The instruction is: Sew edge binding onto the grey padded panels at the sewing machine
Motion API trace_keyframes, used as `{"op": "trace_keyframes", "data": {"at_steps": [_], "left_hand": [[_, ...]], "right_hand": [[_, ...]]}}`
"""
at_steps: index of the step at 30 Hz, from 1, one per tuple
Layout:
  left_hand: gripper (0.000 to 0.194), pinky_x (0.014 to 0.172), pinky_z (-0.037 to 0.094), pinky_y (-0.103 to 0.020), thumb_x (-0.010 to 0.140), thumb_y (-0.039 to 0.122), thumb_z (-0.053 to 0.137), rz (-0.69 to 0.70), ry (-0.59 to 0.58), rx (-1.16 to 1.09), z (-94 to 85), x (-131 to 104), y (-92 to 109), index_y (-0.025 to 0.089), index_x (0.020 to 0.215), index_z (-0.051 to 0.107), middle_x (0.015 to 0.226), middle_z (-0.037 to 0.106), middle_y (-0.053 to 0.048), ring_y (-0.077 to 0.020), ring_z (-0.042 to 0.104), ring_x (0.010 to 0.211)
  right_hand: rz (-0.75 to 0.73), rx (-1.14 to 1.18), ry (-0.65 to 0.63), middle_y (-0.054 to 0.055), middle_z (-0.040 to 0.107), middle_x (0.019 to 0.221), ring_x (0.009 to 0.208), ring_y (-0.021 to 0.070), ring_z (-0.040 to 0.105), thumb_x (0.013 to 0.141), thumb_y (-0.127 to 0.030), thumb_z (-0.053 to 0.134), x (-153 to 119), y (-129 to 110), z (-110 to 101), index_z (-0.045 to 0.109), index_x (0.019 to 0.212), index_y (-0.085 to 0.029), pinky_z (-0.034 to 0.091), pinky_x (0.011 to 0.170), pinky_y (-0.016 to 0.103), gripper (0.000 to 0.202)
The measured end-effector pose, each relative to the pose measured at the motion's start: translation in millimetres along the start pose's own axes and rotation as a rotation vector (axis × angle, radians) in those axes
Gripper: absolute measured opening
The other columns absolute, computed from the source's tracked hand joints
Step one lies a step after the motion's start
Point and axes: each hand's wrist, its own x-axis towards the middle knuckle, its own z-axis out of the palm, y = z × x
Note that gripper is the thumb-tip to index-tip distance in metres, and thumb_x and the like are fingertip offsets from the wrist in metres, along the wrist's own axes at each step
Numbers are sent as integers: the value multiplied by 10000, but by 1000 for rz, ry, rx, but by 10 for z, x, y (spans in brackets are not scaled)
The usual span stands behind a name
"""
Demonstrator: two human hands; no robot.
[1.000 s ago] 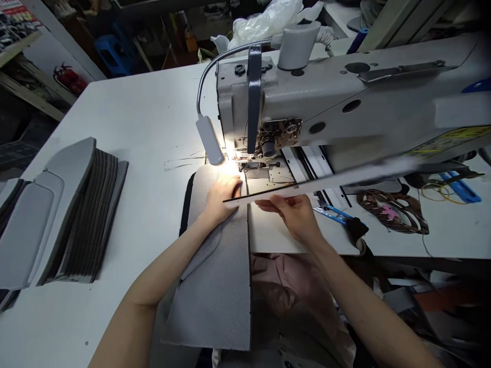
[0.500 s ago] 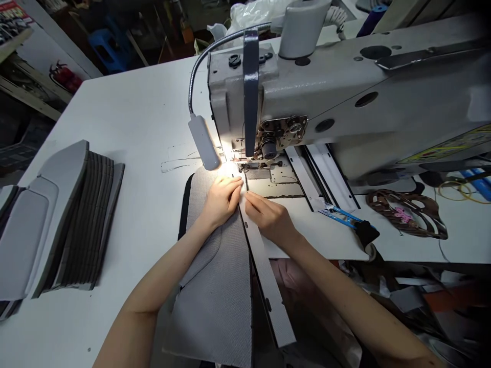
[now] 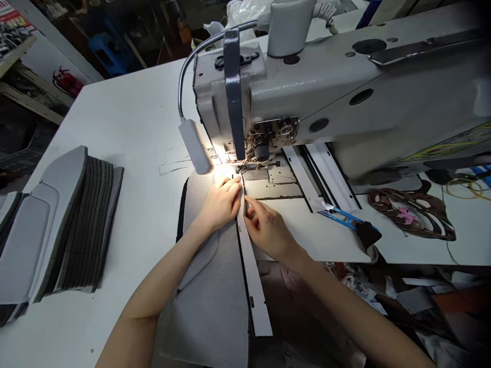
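Note:
A grey woven fabric panel (image 3: 226, 296) with a dark edge lies under the sewing machine's (image 3: 264, 148) needle area and hangs over the table's front. Along its right edge runs a long narrow white strip (image 3: 253, 286) with dark slots. My left hand (image 3: 220, 202) presses on the panel and strip just in front of the presser foot, its fingers bent and close together. Just right of it, my right hand (image 3: 268, 225) pinches the strip's edge between thumb and forefinger, the other fingers curled. The fingertips of both hands partly cover the seam.
A stack of grey padded panels (image 3: 80, 220) stands on the white table (image 3: 138, 117) at left. A gooseneck lamp (image 3: 195, 145) hangs beside the needle. Blue-handled thread snips (image 3: 341, 217) and a brown openwork item (image 3: 412, 214) lie at right.
The strip's lower end has swung left and moved up toward the machine. My right hand has shifted slightly down, its fingers more bent. My left hand stays nearly in place.

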Motion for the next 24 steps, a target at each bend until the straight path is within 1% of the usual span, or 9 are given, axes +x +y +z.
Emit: {"op": "trace_keyframes", "data": {"at_steps": [3, 5, 7, 10, 12, 15, 18, 21, 24], "left_hand": [[232, 967, 519, -445, 944, 158, 437, 5, -14, 16, -7, 6, -2, 168, 1071, 632, 1320, 648, -92, -271, 585, 1098], [233, 963, 522, -449, 937, 157, 443, 13, -11, 29, 2, 12, -18, 167, 1080, 627, 1326, 644, -98, -275, 584, 1109], [228, 952, 526, -450, 927, 154, 455, 29, -6, 51, 19, 29, -47, 166, 1081, 623, 1325, 645, -102, -281, 583, 1118], [203, 937, 529, -441, 927, 150, 463, 74, 25, 84, 43, 67, -101, 159, 1052, 623, 1296, 655, -119, -280, 588, 1107], [184, 908, 534, -424, 951, 163, 450, 107, 63, 98, 49, 83, -126, 157, 998, 628, 1214, 684, -127, -266, 603, 1061], [223, 836, 537, -389, 993, 198, 422, 139, 99, 107, 44, 69, -130, 173, 923, 632, 1043, 717, -97, -231, 622, 944], [232, 845, 537, -378, 999, 193, 422, 154, 121, 91, 43, 36, -112, 181, 928, 642, 1041, 722, -77, -211, 621, 932], [228, 851, 541, -379, 992, 178, 433, 138, 145, 92, 68, 42, -112, 178, 919, 650, 1067, 724, -75, -216, 624, 962], [220, 842, 537, -385, 986, 184, 451, 117, 154, 106, 99, 100, -151, 179, 897, 652, 1063, 723, -78, -228, 632, 978]], "right_hand": [[163, 226, -171, 11, 629, 758, 652, 148, 575, 833, -82, 504, -127, -103, 15, 384, 1502, -88, 470, 595, 243, 680], [236, 301, -200, -6, 599, 733, 623, 134, 533, 827, -79, 485, -176, -133, 36, 331, 1539, -87, 449, 581, 235, 729], [282, 339, -195, -13, 580, 723, 610, 125, 509, 824, -84, 485, -184, -136, 56, 338, 1540, -84, 434, 572, 226, 731], [297, 339, -189, -16, 568, 707, 596, 123, 501, 817, -72, 483, -141, -118, 73, 367, 1527, -76, 432, 574, 220, 720], [291, 315, -194, -12, 570, 697, 591, 127, 510, 819, -62, 475, -106, -103, 80, 378, 1521, -70, 444, 587, 222, 709], [279, 265, -195, 2, 586, 703, 594, 138, 533, 830, -62, 472, -63, -85, 87, 393, 1511, -60, 465, 607, 232, 685], [258, 214, -182, 23, 613, 724, 615, 150, 560, 846, -70, 454, -21, -82, 89, 390, 1509, -50, 488, 631, 247, 666], [263, 159, -192, 78, 672, 802, 684, 180, 613, 881, -100, 419, 3, -107, 84, 361, 1514, -12, 518, 692, 283, 642], [275, 105, -235, 176, 707, 992, 809, 229, 663, 914, -129, 377, -70, -157, 89, 309, 1527, 24, 539, 782, 347, 635]]}}
